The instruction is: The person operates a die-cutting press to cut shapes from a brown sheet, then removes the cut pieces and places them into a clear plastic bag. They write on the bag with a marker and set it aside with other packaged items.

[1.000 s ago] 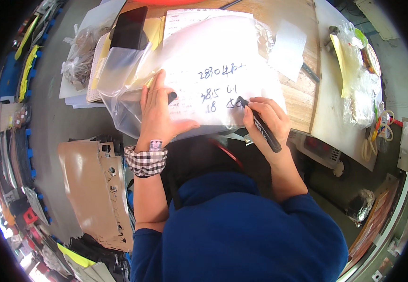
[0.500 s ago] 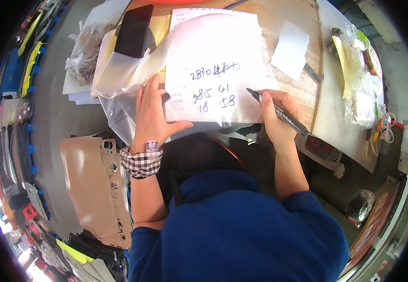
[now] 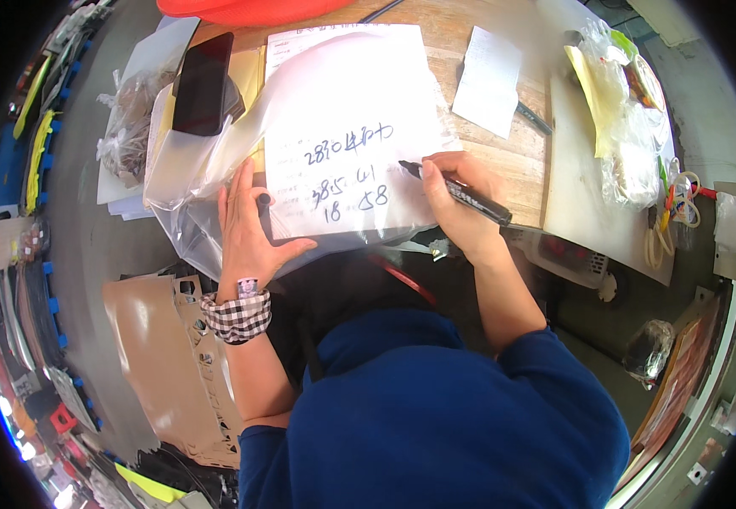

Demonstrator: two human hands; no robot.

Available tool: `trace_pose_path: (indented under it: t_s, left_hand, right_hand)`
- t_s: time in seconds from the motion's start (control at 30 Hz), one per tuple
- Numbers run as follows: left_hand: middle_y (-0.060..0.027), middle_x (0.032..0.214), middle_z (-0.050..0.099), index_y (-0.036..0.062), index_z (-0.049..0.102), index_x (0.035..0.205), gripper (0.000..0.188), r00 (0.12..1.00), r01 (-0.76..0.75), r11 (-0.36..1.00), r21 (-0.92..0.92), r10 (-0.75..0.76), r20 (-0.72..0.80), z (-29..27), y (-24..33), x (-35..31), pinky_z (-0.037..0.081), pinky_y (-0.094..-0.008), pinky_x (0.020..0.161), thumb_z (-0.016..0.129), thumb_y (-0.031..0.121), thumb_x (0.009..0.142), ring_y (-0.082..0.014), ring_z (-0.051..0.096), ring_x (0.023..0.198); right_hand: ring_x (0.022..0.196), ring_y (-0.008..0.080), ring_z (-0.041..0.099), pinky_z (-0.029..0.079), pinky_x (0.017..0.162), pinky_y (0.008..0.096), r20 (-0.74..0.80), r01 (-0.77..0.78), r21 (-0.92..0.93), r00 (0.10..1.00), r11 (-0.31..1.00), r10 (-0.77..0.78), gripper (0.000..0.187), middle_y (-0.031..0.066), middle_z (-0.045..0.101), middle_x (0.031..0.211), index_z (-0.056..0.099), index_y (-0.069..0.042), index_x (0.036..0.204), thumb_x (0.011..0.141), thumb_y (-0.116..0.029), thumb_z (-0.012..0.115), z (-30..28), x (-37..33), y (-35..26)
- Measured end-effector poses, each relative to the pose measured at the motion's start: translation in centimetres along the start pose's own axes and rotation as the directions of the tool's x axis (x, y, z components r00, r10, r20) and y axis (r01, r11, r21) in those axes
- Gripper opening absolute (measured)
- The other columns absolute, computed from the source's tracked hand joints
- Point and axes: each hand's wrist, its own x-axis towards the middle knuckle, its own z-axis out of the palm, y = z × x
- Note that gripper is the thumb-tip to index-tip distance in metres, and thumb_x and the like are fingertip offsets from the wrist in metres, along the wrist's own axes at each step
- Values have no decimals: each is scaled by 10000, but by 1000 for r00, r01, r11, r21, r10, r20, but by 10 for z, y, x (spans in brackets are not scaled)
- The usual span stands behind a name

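A white sheet (image 3: 347, 102) with dark handwritten marks in its lower half lies on the table under a clear plastic sleeve or film. My right hand (image 3: 461, 199) is closed around a black marker pen (image 3: 474, 204), its dark tip beside the writing at the right; whether the tip touches cannot be told. Stretched out on the sheet's left edge and the clear plastic (image 3: 186, 220) is my left hand (image 3: 245, 222), its thumb apart from the fingers. Against its forefinger sits a small black cylinder, perhaps a pen cap (image 3: 264, 200); whether the fingers grip it is unclear.
A black phone (image 3: 203, 85) rests on yellowish papers to the left. At the right are a small paper slip (image 3: 488, 82), a grey-green stick (image 3: 534, 118), plastic bags (image 3: 635, 144) and scissors (image 3: 665, 225). A red object (image 3: 258, 10) stands at the table's far edge.
The view has shifted, so table, sheet and hands appear farther left and the sheet lower. Relative to the writing, the marker tip is slightly farther up. The handwritten marks look the same.
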Motion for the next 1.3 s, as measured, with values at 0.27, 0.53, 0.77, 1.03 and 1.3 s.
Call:
trace_pose_path:
  t_s: [0.27,0.53,0.77,1.03,1.3]
  left_hand:
    - [-116,1508,347,26,211,1498,1281,998,-39,998,51,41,-40,3,-5,-1,157,-515,1168,898,431,496,-262,487,1194]
    - [-129,1504,352,24,217,1496,1261,999,-22,1000,21,23,-37,4,-5,-1,162,-514,1165,892,432,512,-271,482,1214]
    - [-170,1519,321,14,265,1460,1204,1000,4,1000,17,-4,-7,1,-2,-2,154,-519,1165,914,355,505,-296,415,1313]
    - [-198,1533,294,-3,369,1343,1066,1000,19,1000,1,-19,-17,2,-3,-3,142,-523,1169,917,377,511,-339,313,1406]
    - [-150,1475,378,20,260,1467,1210,1000,16,998,68,-15,-14,0,-6,-6,158,-545,1167,906,378,508,-296,448,1251]
  right_hand:
    - [671,279,660,524,607,341,-27,214,27,977,977,-213,102,133,657,717,632,0,728,708,19,730,6,3,-2]
    - [702,271,673,535,612,325,-10,215,1,977,977,-215,96,149,663,752,633,1,752,724,31,719,0,0,-5]
    - [720,276,675,536,619,321,-21,185,-57,982,981,-186,106,176,667,829,644,7,798,746,7,737,0,-1,2]
    - [709,246,685,531,608,294,-81,172,-80,981,982,-178,95,165,686,837,618,7,786,756,25,706,-3,-6,7]
    - [583,140,593,462,545,250,-20,7,179,1000,984,-3,89,108,717,874,620,-15,761,814,-13,691,-14,-18,-4]
